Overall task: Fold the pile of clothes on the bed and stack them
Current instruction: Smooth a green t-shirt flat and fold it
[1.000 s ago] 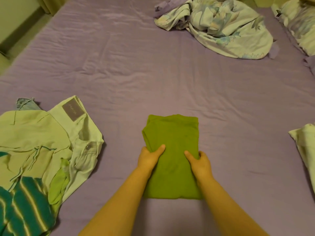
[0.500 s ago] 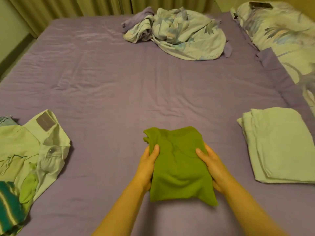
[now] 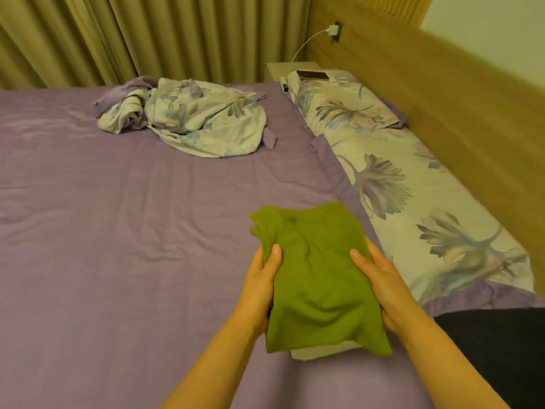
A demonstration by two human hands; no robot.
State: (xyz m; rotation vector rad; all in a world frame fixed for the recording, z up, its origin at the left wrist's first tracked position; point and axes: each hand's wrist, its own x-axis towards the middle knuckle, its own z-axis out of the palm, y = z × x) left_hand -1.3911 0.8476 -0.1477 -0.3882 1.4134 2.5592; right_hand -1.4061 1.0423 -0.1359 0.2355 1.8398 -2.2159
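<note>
Above the purple bedsheet [image 3: 124,231], near its right edge, a folded olive-green knit garment [image 3: 315,278] is carried between both hands. Left hand [image 3: 261,286] and right hand [image 3: 379,280] each grip a long side, thumbs on top and fingers curled beneath. Its long axis runs away from the person, tilted slightly left. A pale folded cloth [image 3: 321,351] shows just under its near edge; lowering the garment level and square onto it should keep the folds intact.

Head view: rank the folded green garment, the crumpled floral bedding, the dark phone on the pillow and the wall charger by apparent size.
1. Crumpled floral bedding
2. Folded green garment, close behind; nearer the camera, so this order is unsure
3. Dark phone
4. Wall charger
</note>
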